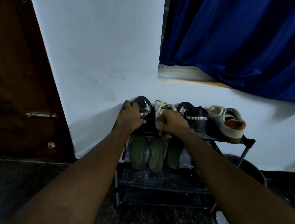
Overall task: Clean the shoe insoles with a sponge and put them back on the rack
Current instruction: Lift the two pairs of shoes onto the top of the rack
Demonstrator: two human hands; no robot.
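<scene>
A low metal shoe rack (248,143) stands against the pale wall, with four shoes in a row on its top shelf. Three green insoles (156,154) lie side by side on the shelf below, at about 6 o'clock from the hands. The left hand (131,118) lies over the dark sport shoe (144,105) at the 9 o'clock end of the row, its fingers curled over the upper and its thumb tucked against the side. The right hand (172,124) is closed in a fist on the heel collar of the white sneaker (162,106) just beside it. The hands are apart, each clamped on its own shoe. A second sport shoe (194,116) and a grey-white sneaker (225,122) sit toward 3 o'clock with no hand on them. A dark tub (252,169) shows beside the rack at 4 o'clock, and I can see no sponge anywhere. The insoles look thin, light and floppy, likely foam with a cloth face, so I'd expect them to bend under their own weight. A pinch at the near heel end should lift one, with a flat palm under the middle for scrubbing. Once wet they would probably go limp and a little slick. The shoes seem light, and the stiff heel collar is the firmest place to hold them.
</scene>
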